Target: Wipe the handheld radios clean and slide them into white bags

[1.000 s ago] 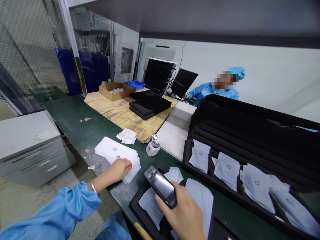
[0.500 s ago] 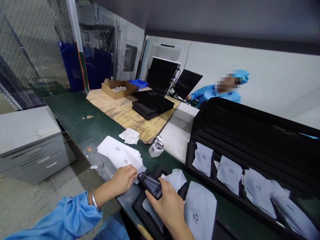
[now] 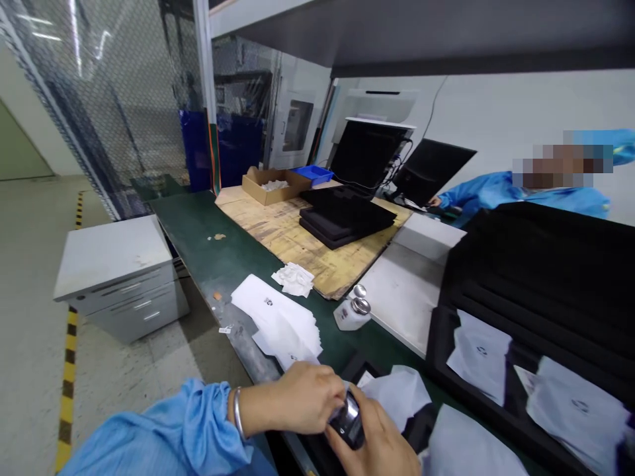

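My right hand [image 3: 380,433] grips a small black handheld device [image 3: 351,420] with a glossy face; its exact kind is unclear. My left hand [image 3: 312,398] is closed right beside the device, its fingertips partly hidden. A thin white bag [image 3: 285,340] with a printed mark runs from the stack of white bags [image 3: 268,301] to behind my left hand, which appears to pinch its end. Under my right hand lies a black foam tray [image 3: 360,363], with a rumpled white bag [image 3: 401,395] on it. Another white bag [image 3: 466,446] lies to the right.
A white pump bottle [image 3: 352,313] with its lid up stands beyond the bags, near crumpled white tissues [image 3: 294,279]. A black foam case [image 3: 436,340] holding bagged items is at the right. Further back are black foam sheets [image 3: 342,225], a cardboard box [image 3: 272,192] and a co-worker [image 3: 489,192].
My left hand has moved right to the device, and the top bag has slid off the stack toward it. The device is tilted more on end. The view has turned left.
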The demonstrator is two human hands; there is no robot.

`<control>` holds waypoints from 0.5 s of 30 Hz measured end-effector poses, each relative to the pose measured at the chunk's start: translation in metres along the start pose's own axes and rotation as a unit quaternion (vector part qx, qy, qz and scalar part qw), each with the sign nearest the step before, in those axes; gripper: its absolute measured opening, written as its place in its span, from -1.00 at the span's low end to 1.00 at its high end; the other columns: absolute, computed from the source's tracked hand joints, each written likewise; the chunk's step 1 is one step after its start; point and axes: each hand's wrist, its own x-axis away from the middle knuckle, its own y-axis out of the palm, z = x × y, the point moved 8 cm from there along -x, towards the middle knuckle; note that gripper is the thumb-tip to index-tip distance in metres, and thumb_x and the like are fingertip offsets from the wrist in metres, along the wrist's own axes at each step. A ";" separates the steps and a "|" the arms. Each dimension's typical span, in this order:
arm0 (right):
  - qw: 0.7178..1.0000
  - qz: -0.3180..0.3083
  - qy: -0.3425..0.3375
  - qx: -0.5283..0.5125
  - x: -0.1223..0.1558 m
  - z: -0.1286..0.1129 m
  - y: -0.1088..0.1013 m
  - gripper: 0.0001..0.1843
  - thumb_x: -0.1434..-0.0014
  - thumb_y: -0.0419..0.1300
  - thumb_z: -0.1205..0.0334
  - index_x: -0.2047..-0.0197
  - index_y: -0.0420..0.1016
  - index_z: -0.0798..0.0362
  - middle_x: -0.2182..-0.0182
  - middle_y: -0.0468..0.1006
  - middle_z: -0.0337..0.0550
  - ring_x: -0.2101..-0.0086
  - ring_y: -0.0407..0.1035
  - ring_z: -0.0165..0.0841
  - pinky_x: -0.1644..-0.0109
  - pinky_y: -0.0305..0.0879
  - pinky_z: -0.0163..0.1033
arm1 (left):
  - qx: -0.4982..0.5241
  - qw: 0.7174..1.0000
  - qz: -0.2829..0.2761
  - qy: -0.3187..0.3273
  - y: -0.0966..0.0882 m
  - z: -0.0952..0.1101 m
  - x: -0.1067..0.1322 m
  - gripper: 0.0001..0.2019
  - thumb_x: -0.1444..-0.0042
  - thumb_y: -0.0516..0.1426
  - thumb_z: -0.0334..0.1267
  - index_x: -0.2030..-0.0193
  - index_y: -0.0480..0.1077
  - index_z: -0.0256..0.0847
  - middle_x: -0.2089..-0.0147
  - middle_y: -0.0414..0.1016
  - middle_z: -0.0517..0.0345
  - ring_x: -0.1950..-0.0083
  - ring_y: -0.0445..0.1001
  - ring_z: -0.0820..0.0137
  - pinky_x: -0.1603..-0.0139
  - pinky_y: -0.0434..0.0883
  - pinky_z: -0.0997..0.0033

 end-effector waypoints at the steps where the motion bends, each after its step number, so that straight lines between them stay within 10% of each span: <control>1: 1.000 0.007 0.010 -0.001 0.001 0.003 -0.003 -0.43 -0.25 0.02 -0.14 -0.19 0.21 0.04 0.19 0.58 0.02 0.28 0.55 -0.10 0.37 0.50 -0.11 | 0.002 1.000 -0.007 0.009 0.001 0.005 -0.001 -0.93 -0.20 0.12 -0.26 0.26 0.41 -0.17 0.26 0.51 0.14 0.27 0.50 0.36 0.29 0.38 0.44; 9: 0.999 0.035 -0.013 -0.002 0.005 0.011 -0.045 -0.49 -0.25 0.06 -0.19 -0.09 0.29 0.00 0.22 0.56 -0.02 0.30 0.53 -0.13 0.39 0.50 -0.16 | 0.014 0.991 0.057 0.116 -0.024 0.021 0.014 -0.70 -0.23 0.14 -0.06 0.03 0.42 -0.20 0.01 0.47 -0.07 0.02 0.46 0.23 -0.05 0.40 0.27; 15: 0.999 -0.011 -0.039 -0.017 -0.003 -0.006 -0.083 -0.53 -0.20 0.19 -0.04 -0.08 0.33 0.04 0.19 0.53 0.02 0.23 0.48 -0.13 0.21 0.49 -0.10 | -0.053 0.989 0.041 0.133 -0.019 0.024 0.002 -0.03 0.04 0.30 -0.26 -0.45 -0.15 -0.20 -0.40 0.05 -0.31 -0.42 -0.02 -0.16 -0.35 -0.06 -0.37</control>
